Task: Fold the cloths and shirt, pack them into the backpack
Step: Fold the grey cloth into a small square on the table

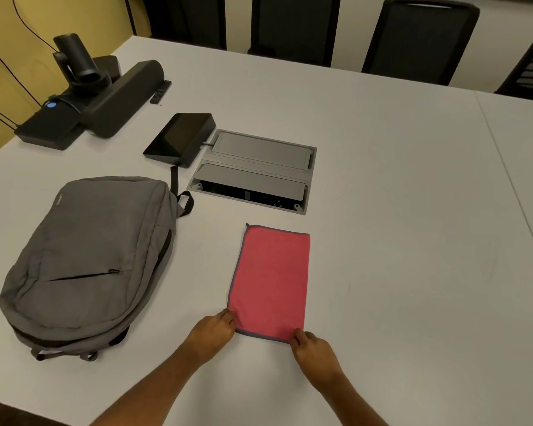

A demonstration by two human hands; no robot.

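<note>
A pink cloth [271, 281] with a grey hem lies flat on the white table [397, 210], folded into a long rectangle. My left hand [216, 329] pinches its near left corner. My right hand [313, 348] pinches its near right corner. A grey backpack [86, 259] lies flat on the table to the left of the cloth, its zips closed as far as I can see. No shirt or other cloth is in view.
A grey cable hatch [253, 170] is set into the table beyond the cloth, with a black tablet console [179, 138] beside it. A black conference camera and speaker bar [86, 93] stand at the far left. Black chairs [419, 38] line the far edge.
</note>
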